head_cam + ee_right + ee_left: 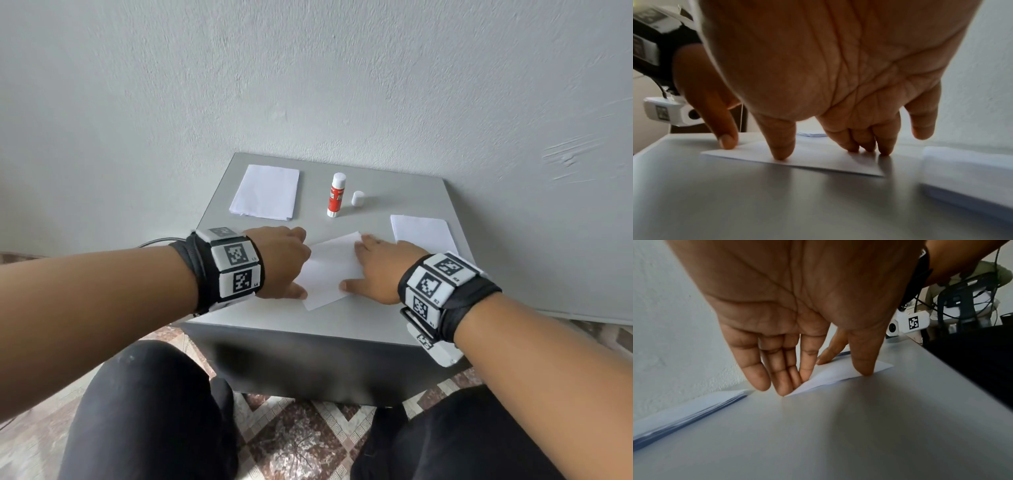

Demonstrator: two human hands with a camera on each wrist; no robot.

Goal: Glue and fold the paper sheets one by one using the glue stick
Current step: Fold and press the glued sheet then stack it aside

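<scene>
at frame centre we pressed the folded sheet (330,270) flat with straight fingers of left hand (281,262) and right hand (380,270); uneven pressure risked skewing the glued fold.

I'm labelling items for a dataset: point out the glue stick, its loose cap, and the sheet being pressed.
glue stick (335,196): head view, red label on the body.
cap (357,198): head view, side of the white cap.
pressed sheet (330,265): head view, bare middle between the hands.

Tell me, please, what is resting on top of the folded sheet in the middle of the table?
Both hands press it: left hand on its left part, right hand on its right. The paper beneath them is hidden.
</scene>
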